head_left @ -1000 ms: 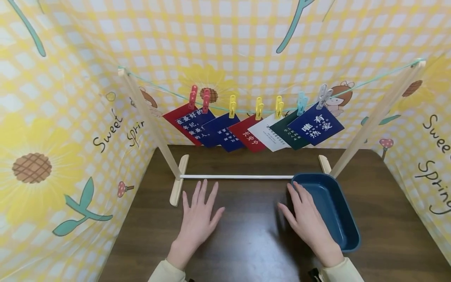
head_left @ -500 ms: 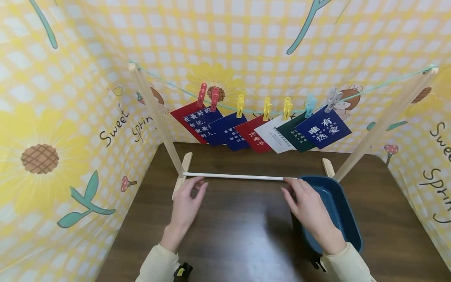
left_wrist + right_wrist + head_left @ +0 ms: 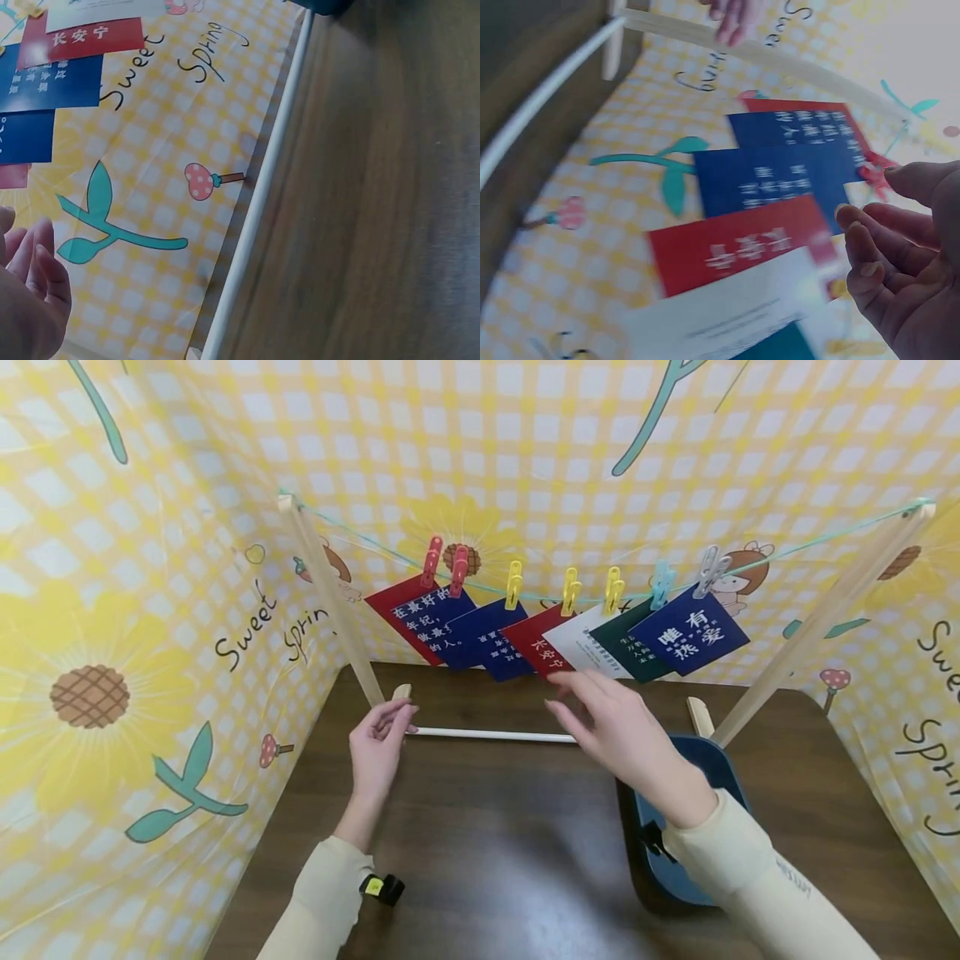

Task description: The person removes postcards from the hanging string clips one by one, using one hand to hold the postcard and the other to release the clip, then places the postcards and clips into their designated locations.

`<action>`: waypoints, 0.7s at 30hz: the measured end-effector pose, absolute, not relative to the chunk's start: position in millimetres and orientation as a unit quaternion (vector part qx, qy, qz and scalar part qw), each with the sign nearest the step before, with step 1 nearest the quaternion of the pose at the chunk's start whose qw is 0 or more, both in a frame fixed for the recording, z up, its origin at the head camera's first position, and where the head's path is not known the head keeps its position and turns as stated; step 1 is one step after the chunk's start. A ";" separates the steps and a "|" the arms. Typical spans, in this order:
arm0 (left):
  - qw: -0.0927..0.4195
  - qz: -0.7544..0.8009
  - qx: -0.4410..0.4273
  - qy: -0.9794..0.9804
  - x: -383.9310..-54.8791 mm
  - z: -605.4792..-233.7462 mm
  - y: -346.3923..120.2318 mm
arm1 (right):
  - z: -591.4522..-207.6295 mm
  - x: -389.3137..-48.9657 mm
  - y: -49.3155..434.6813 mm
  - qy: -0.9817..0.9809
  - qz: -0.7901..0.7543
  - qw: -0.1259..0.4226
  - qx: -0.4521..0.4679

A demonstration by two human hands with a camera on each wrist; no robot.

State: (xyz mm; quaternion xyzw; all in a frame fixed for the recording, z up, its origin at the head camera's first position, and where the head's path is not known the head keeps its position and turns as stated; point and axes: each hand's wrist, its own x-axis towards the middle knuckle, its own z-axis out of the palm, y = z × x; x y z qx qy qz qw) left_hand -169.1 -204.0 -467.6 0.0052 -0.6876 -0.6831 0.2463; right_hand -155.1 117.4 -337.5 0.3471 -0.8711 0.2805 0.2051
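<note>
Several printed cards hang from a thin teal cord (image 3: 813, 541) by small plastic clips. A red card (image 3: 392, 596) is leftmost and a navy card (image 3: 690, 632) rightmost, with blue, red, white and green cards between. My right hand (image 3: 626, 739) is raised in front of the row, its fingertips just below a red card (image 3: 735, 244) in the head view; fingers are bent loosely around nothing. My left hand (image 3: 375, 756) is beside the left wooden post (image 3: 330, 585), fingers loosely curled, nothing between them in the left wrist view (image 3: 34, 292).
A white rod (image 3: 495, 735) joins the feet of the wooden frame, whose right post (image 3: 817, 618) leans outward. Under my right forearm a dark blue tray (image 3: 723, 768) stands on the brown table (image 3: 480, 860). Yellow checked cloth (image 3: 525, 443) encloses the back and sides.
My right hand has left the tray's side and risen leftward toward the cards. My left hand has moved forward to the left post, its earlier spread fingers now curled. The cards hang as before.
</note>
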 end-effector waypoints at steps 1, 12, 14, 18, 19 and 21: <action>0.241 -0.690 0.006 -0.682 -170.6 -463.3 -203.8 | -330.0 -158.3 113.9 -0.865 0.276 0.213 0.361; 0.226 -0.732 0.001 -0.643 -199.3 -453.9 -205.5 | -252.6 -185.4 72.0 -0.818 0.211 0.275 0.460; 0.222 -0.737 0.001 -0.638 -201.9 -451.0 -206.7 | -239.8 -191.3 64.5 -0.820 0.202 0.271 0.462; 0.220 -0.742 0.007 -0.633 -207.3 -446.9 -210.2 | -215.9 -206.8 50.7 -0.830 0.190 0.247 0.463; 0.219 -0.744 0.008 -0.632 -208.8 -446.1 -211.2 | -210.8 -211.2 47.6 -0.834 0.189 0.239 0.460; 0.219 -0.742 0.006 -0.634 -211.9 -444.6 -212.6 | -202.3 -221.2 41.8 -0.841 0.194 0.220 0.454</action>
